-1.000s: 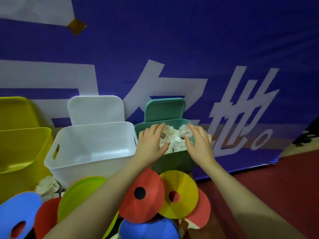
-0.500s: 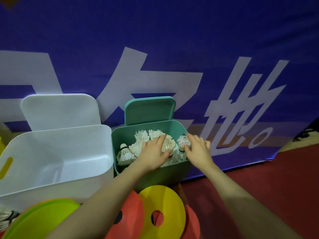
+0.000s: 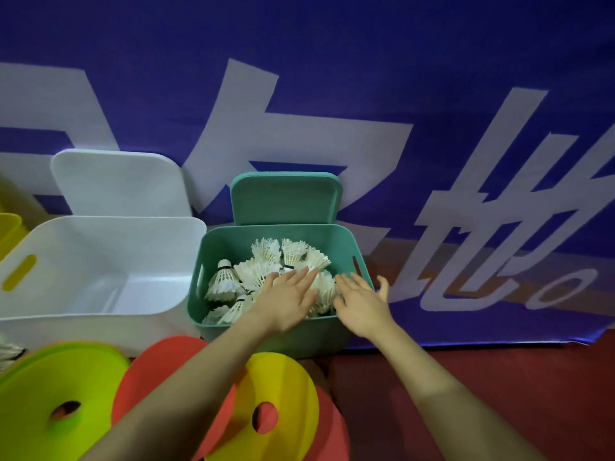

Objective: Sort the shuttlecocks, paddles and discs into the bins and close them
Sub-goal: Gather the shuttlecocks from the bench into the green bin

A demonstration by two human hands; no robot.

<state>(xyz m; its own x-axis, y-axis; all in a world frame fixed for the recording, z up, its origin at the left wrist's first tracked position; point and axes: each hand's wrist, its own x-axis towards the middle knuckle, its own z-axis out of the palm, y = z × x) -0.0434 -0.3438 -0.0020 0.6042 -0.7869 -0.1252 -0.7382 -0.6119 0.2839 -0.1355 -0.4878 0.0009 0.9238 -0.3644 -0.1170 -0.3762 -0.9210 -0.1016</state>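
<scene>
Both hands are reaching into the teal bin (image 3: 233,327), which is standing against the blue banner (image 3: 332,78). The left hand (image 3: 286,302) is lying palm-down on the pile of white feather shuttlecocks (image 3: 266,271) with its fingers straight and spread, gripping nothing. The right hand (image 3: 361,306) is hovering flat at the bin's right edge, fingers extended and thumb sticking out over the rim; whether it is touching the feathers I cannot tell. The shuttlecocks are filling the bin nearly to its rim, several standing with skirts up along the back wall.

The teal lid (image 3: 286,197) is leaning upright behind the bin, against the banner. Just to the left, touching or nearly touching the teal bin's side, the white bin (image 3: 186,261) is sitting open, with its white lid (image 3: 116,184) propped behind it. A yellow bin (image 3: 8,224) is showing at the far left edge.

In front of the bins, 3 holed discs are overlapping under the forearms: a lime-green disc (image 3: 40,394), a red disc (image 3: 159,364) and a yellow disc (image 3: 286,394). To the right, the red floor (image 3: 499,377) is lying open.
</scene>
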